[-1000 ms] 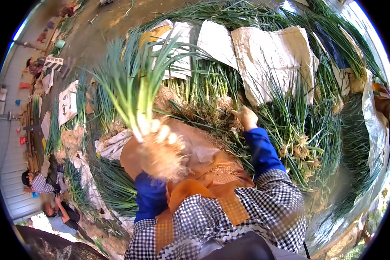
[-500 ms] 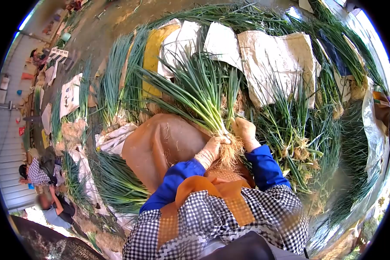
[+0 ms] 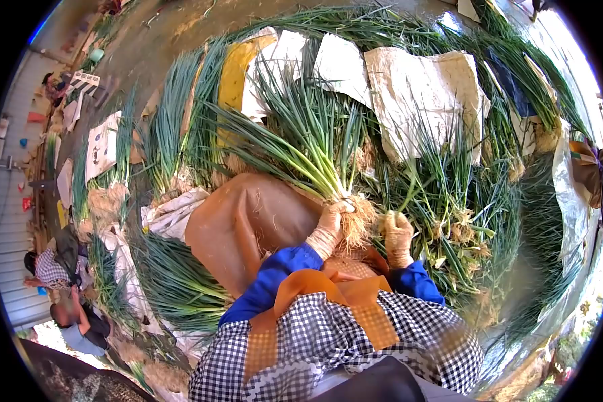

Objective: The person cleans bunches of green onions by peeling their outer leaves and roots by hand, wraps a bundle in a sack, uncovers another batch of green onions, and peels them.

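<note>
My left hand [image 3: 329, 226] is closed around the lower end of a bunch of green onions [image 3: 325, 167]. Their leaves fan up and to the left, and the pale tangled roots [image 3: 358, 221] hang beside my fingers. To the right, my right hand [image 3: 398, 238] is apart from the bunch, its fingers pinched on what looks like a single thin green onion [image 3: 409, 191] slanting upward. A looser heap of green onions [image 3: 449, 177] with yellowed bits at the root end lies just beyond that hand.
A brown sheet [image 3: 248, 214] spreads left of my hands. Pale sacks [image 3: 425, 100] and a yellow sack [image 3: 238, 74] lie over more onions ahead. Another pile of green onions [image 3: 184, 281] rests at lower left. Two people [image 3: 80, 321] are at the far left, another farther back.
My right hand has drawn away from the bunch, down and to the right, and now pinches a thin stalk. My left hand keeps its hold on the bunch.
</note>
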`<state>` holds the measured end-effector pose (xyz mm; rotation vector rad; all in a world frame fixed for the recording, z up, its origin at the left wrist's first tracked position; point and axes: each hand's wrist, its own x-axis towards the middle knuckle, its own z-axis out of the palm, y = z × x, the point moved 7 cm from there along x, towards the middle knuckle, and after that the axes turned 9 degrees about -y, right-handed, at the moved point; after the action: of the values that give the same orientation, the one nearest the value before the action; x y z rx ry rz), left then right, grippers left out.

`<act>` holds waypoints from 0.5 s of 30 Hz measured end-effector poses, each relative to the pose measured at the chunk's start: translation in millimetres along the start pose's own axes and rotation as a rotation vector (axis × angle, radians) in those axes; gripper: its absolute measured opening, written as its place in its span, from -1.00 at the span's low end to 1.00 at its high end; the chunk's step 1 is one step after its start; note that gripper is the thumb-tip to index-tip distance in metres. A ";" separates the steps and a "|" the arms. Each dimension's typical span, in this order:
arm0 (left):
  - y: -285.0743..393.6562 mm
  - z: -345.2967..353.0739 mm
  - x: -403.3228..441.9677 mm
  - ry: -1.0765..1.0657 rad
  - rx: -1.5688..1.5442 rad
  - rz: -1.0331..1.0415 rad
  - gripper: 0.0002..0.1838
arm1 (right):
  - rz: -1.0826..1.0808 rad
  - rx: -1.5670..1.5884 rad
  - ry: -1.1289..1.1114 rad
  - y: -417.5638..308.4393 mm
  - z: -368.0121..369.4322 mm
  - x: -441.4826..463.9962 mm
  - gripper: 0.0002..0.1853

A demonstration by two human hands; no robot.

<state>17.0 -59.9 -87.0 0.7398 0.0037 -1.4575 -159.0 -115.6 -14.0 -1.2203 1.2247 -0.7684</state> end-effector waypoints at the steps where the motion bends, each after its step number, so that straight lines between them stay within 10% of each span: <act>1: -1.3 -15.5 7.2 0.027 0.051 0.042 -0.73 | 0.027 0.157 0.068 -1.5 -14.9 -0.3 -0.79; 3: 20.9 -7.6 -0.1 0.000 -0.199 0.017 -0.73 | -0.164 -0.014 0.194 -20.0 -92.2 14.8 -0.75; 8: 22.4 6.5 -5.3 -0.053 -0.108 -0.013 -0.72 | 0.364 -1.678 -0.266 7.0 -146.1 76.4 -0.43; 9: 22.1 14.8 -6.4 -0.096 -0.129 -0.051 -0.67 | 0.392 -1.379 -0.312 8.8 -106.0 87.6 -0.44; 10: 18.2 20.3 -13.3 -0.129 -0.154 -0.094 -0.62 | -0.026 -1.350 -0.405 35.9 -58.0 107.0 -0.48; 15: 16.8 27.9 -23.9 -0.154 -0.151 -0.187 -0.59 | 0.265 0.233 -0.607 50.7 91.0 139.6 -0.65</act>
<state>16.4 -52.4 -47.4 0.5137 0.0661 -1.6700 -47.7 -210.0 -109.2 -0.9715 0.7466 -0.2950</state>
